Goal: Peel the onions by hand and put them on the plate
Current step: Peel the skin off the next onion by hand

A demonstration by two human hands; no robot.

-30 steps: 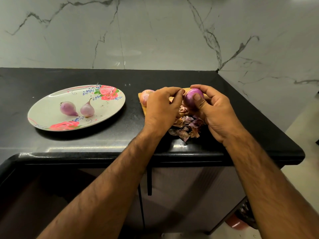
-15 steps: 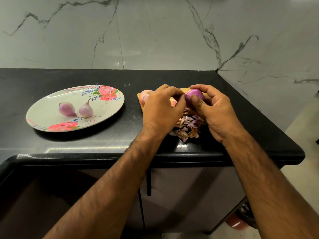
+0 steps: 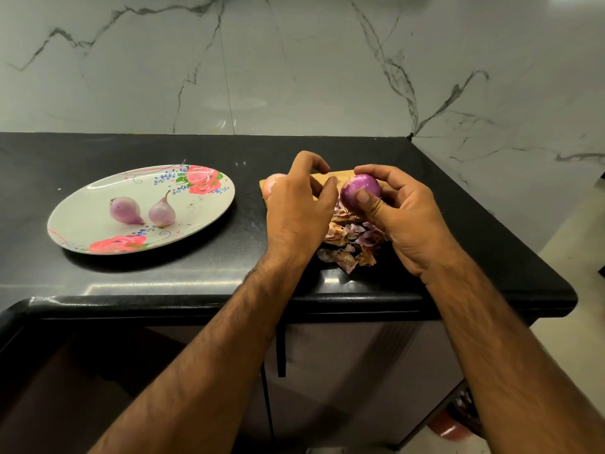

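My right hand (image 3: pixel 412 221) grips a purple, mostly peeled onion (image 3: pixel 360 188) above a wooden board (image 3: pixel 339 176). My left hand (image 3: pixel 294 214) hovers just left of that onion with its fingers loosely curled. Its thumb tip is a little apart from the onion, and I see nothing between its fingers. Behind the left hand, an unpeeled pinkish onion (image 3: pixel 272 182) lies on the board, partly hidden. To the left, a floral plate (image 3: pixel 82 208) on the black counter holds two peeled onions (image 3: pixel 125 210) (image 3: pixel 162 212).
A heap of dry onion skins (image 3: pixel 350 242) lies under my hands near the counter's front edge (image 3: pixel 196 303). The marble wall stands behind, and the counter ends at a rounded corner (image 3: pixel 563 296) on the right. Cabinet doors are below.
My left hand has drawn back from the onion; its thumb and fingers no longer touch it. My right hand has turned the onion slightly and holds it in about the same place.
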